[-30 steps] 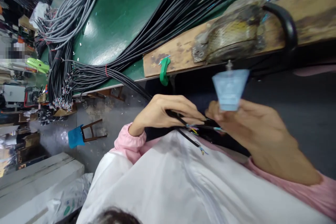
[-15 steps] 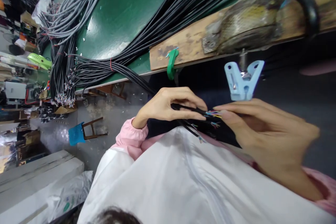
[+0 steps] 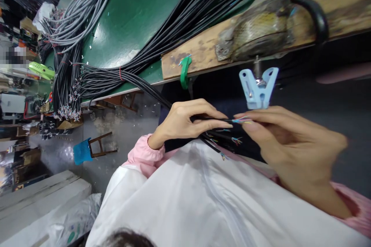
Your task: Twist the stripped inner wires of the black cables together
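Observation:
My left hand [image 3: 187, 121] is closed around a thin black cable [image 3: 162, 100] that runs down from the bundle on the green table. The cable's stripped end fans into fine coloured wires [image 3: 242, 120]. The thumb and fingertips of my right hand [image 3: 290, 142] pinch those wire ends, just below a light blue clip [image 3: 257, 88]. More black cables with stripped coloured ends [image 3: 228, 139] lie under my hands on my lap, over a white apron [image 3: 203, 200].
A worn wooden board [image 3: 203, 52] edges the green table [image 3: 139, 11]; the blue clip and a green hook [image 3: 184, 71] hang from it. Thick bundles of black cables [image 3: 203, 4] and grey cables [image 3: 81, 15] lie on the table. A blue stool [image 3: 87, 150] stands on the floor.
My right hand has come up from beneath the blue clip and now pinches the coloured wire ends level with my left fingertips. My left hand keeps its hold on the cable.

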Demonstrator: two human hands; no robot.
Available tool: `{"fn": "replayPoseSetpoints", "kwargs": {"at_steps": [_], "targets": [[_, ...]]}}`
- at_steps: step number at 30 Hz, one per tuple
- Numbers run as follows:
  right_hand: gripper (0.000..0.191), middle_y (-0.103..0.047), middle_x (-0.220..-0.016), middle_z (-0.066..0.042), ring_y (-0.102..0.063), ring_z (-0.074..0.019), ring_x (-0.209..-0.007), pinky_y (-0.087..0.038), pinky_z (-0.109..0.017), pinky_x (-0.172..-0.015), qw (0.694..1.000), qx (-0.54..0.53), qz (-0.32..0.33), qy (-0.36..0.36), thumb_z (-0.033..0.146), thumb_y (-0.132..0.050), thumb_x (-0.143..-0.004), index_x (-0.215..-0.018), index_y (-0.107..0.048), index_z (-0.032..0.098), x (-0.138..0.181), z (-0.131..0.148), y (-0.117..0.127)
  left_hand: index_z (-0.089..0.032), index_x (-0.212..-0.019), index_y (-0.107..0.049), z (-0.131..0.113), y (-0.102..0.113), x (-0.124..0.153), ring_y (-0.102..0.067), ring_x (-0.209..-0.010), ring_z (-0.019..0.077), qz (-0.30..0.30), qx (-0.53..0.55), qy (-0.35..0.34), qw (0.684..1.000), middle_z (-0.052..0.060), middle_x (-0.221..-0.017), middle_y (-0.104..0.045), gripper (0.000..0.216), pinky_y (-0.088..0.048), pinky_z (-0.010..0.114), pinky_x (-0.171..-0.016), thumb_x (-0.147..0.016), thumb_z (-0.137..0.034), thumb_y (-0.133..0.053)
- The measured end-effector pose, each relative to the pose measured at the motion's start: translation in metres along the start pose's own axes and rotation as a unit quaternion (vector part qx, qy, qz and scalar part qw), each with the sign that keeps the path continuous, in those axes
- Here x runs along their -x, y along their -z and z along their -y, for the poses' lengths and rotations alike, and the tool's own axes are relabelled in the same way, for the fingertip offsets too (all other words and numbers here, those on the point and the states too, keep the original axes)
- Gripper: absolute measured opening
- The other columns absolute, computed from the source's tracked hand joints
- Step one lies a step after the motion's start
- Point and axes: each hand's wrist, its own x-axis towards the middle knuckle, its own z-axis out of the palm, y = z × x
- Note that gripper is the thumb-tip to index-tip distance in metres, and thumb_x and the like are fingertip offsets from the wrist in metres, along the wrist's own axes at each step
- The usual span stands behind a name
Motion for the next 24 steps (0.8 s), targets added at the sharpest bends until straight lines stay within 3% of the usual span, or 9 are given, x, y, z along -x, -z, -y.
{"fn": "replayPoseSetpoints", "kwargs": {"at_steps": [5,12,18,24], "targets": [[0.014,-0.064,-0.066,0.001,-0.056,-0.0124,-0.052,-0.045,-0.027,-0.046,0.995,0.061,-0.056,0.064,0.014,-0.069,-0.082,-0.074,-0.063,0.024,-0.001,0.007,0.001,-0.008,-0.073,-0.068,-0.008,-0.012,-0.005,-0.051,-0.053,0.0018,-0.090,-0.064,-0.033,0.993,-0.001,-0.064,-0.058,0.029,-0.042,0.013,-0.050,-0.087,-0.034,-0.068],[0.014,-0.060,-0.065,0.002,-0.055,-0.0081,-0.051,-0.044,-0.020,-0.046,0.986,0.126,-0.074,0.085,0.013,-0.068,-0.085,-0.076,-0.061,0.021,0.001,0.008,0.001,-0.011,-0.067,-0.063,-0.013,-0.027,-0.005,-0.040,-0.048,0.0014,-0.142,-0.168,-0.061,0.974,-0.005,-0.058,-0.045,0.029,-0.034,0.013,-0.045,-0.093,-0.025,-0.062],[0.015,-0.059,-0.064,0.002,-0.054,-0.0084,-0.053,-0.038,-0.019,-0.044,0.982,0.135,-0.081,0.103,0.009,-0.067,-0.083,-0.076,-0.060,0.020,0.001,0.003,0.001,-0.013,-0.061,-0.059,-0.014,-0.036,0.001,-0.038,-0.046,0.0015,-0.150,-0.251,-0.046,0.955,-0.004,-0.059,-0.041,0.039,-0.031,0.015,-0.043,-0.096,-0.028,-0.056],[0.019,-0.062,-0.065,0.000,-0.059,-0.0139,-0.056,-0.048,-0.028,-0.054,0.955,0.186,-0.068,0.221,0.005,-0.068,-0.077,-0.080,-0.058,0.021,-0.001,-0.005,-0.002,-0.011,-0.070,-0.068,-0.019,-0.030,0.004,-0.040,-0.049,0.0012,-0.131,-0.246,-0.003,0.960,-0.003,-0.060,-0.048,0.036,-0.037,0.012,-0.045,-0.095,-0.036,-0.057]]}}
